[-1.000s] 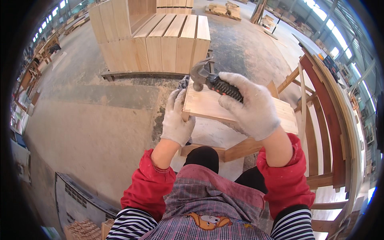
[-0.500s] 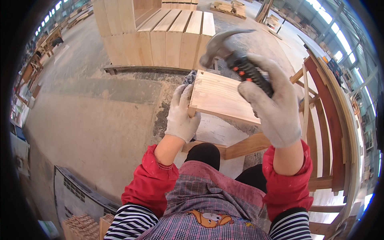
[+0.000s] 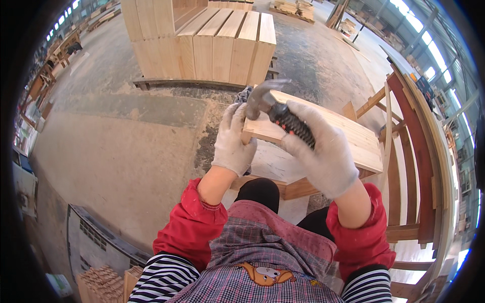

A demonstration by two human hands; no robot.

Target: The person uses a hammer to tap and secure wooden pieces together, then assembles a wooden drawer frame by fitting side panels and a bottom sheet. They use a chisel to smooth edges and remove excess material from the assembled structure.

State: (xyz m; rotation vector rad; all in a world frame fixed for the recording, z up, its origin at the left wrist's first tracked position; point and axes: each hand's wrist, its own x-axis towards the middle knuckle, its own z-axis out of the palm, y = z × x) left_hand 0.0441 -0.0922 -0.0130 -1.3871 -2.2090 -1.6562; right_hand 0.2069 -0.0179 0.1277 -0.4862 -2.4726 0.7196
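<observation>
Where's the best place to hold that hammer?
Best on the black ribbed handle, wrapping the fingers round it from above, just as the gloved right hand does. That long grippy part fits a fist, and it leaves the heavy metal head sticking out free over the wooden board. The left hand steadies the board's corner.

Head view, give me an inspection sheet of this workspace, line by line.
Surface: bare concrete floor, stained.
Job's things: pale wooden panel on a wooden frame; hammer raised just above its near-left corner.
Clutter: grey crate and small wood pieces at lower left.
Grips: left hand, gloved, grips the panel's left edge; right hand, gloved, closed around the hammer's handle.
Cables: nothing seen.
Surroundings: stacked timber blocks ahead; red-brown wooden rack on the right; more timber stacks farther back.
</observation>
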